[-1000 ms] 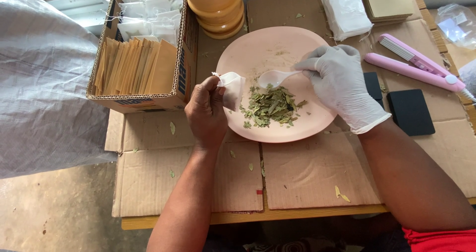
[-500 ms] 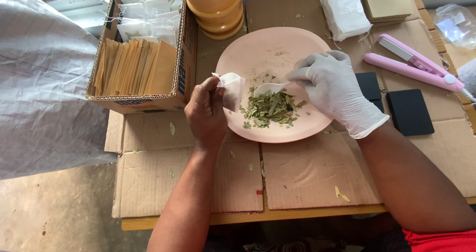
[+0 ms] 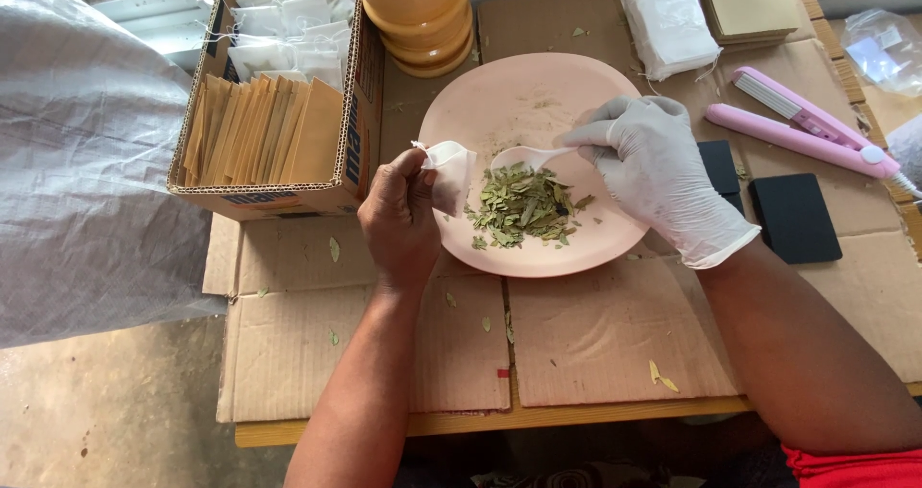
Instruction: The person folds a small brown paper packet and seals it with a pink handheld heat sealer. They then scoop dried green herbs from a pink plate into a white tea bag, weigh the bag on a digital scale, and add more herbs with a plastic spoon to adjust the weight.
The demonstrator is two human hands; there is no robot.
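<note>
My bare left hand [image 3: 399, 221] pinches a small white filter bag [image 3: 451, 173] held open at the left edge of a pale pink plate [image 3: 538, 94]. My right hand [image 3: 663, 176], in a white glove, holds a white plastic spoon [image 3: 523, 155] with its bowl over a heap of dried green leaves [image 3: 523, 205] on the plate. The spoon's bowl lies just right of the bag's mouth.
A cardboard box [image 3: 279, 113] of brown envelopes and white bags stands at the left. Stacked tan bowls [image 3: 418, 17] sit behind the plate. A pink sealing iron [image 3: 807, 128], two black pads [image 3: 792, 214] and a packet of white bags [image 3: 667, 17] lie right. Grey sacking [image 3: 82, 161] hangs left.
My right hand has dipped the spoon toward the leaf heap and shifted slightly left; the left hand keeps the bag in the same place.
</note>
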